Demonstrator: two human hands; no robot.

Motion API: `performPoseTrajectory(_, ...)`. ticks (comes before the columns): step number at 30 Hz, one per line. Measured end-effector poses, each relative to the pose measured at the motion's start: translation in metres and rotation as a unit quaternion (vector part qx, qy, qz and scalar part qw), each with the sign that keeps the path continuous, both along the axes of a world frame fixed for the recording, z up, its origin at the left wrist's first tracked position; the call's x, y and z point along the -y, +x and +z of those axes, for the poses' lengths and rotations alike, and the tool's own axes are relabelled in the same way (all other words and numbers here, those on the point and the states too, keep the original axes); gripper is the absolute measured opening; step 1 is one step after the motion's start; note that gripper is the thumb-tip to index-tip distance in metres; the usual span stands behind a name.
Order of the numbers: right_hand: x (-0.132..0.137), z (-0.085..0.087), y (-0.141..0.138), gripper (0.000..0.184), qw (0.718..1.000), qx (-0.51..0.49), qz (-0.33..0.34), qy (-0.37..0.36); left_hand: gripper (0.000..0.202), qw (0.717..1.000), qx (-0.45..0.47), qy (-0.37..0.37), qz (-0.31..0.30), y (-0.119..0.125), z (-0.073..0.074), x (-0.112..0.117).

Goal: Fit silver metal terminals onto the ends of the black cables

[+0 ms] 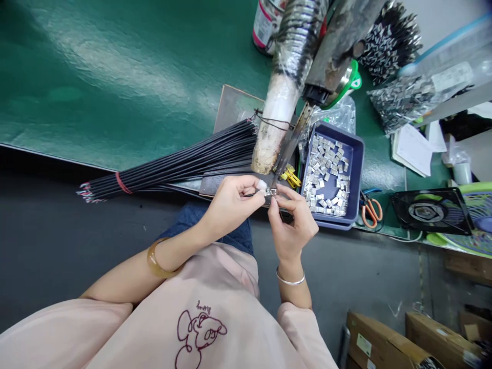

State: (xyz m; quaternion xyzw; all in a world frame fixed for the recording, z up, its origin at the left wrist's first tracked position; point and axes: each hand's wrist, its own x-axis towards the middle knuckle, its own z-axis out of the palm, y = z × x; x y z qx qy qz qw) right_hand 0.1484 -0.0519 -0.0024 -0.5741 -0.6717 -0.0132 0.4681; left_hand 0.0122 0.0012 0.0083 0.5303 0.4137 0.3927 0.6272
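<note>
The left hand [230, 205] and right hand [292, 221] meet, fingers curled, at the worktop [115, 77] edge, between the black wire bundle [184, 161] and the blue tray [355, 169] of clips. The left pinches one wire [251, 194]; the right pinches a small metal clip [273, 191] at the wire's tip.

Tiny metal bit [272, 191] pinched in right hand [292, 221] fingertips, way too small to make out shape. Wire [251, 195] in left hand [230, 202] mostly covered by fingers, only short stub peeking out. Press machine [307, 46] chopped by top edge, same for pink-label can [264, 25]. Black cable bundle [184, 164] far ends tucked behind wrapped column [274, 118]. Cardboard boxes [384, 343] cut by bottom edge. Plastic bag [442, 77] top right blurry, contents unreadable.
</note>
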Motion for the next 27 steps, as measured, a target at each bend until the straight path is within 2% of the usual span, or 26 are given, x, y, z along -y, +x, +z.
performPoseTrajectory(5, 0.001, 0.001, 0.0, 0.016, 1.0, 0.012, 0.003, 0.018, 0.015, 1.0, 0.013, 0.003, 0.0, 0.0, 0.0, 0.0)
performPoseTrajectory(15, 0.009, -0.005, 0.002, 0.018, 0.993, 0.107, 0.009, 0.052, 0.013, 0.999, 0.0, -0.028, -0.033, -0.004, 0.002, 0.0)
performPoseTrajectory(17, 0.009, -0.004, 0.003, 0.018, 0.996, 0.084, 0.001, 0.042, 0.015, 0.999, -0.001, -0.018, -0.036, -0.005, 0.002, 0.0)
performPoseTrajectory(22, 0.009, 0.002, 0.004, 0.01, 0.995, -0.066, 0.01, -0.069, 0.017, 0.999, -0.017, 0.022, -0.028, -0.011, 0.001, 0.001)
performPoseTrajectory(27, 0.005, 0.004, 0.003, 0.011, 0.999, -0.028, 0.018, -0.038, 0.019, 0.999, -0.018, 0.027, -0.011, -0.011, 0.0, 0.001)
